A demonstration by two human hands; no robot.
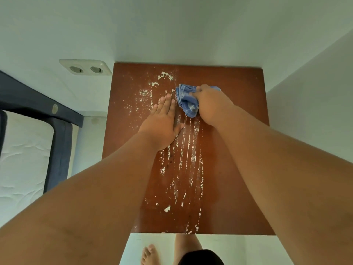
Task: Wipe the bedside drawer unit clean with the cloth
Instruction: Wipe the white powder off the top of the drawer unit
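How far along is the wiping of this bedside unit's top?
Done: the right side of the drawer unit top looks free of residue. In hand: the right hand grips the bunched blue cloth near the back centre; the left hand rests flat on the top. Left: white streaks down the middle to the front edge and white specks at the back left. Drawer fronts are out of view.

Single view only: I had the wide-angle head camera looking steeply down onto the drawer unit [219, 188], close above it, facing the wall [172, 25].
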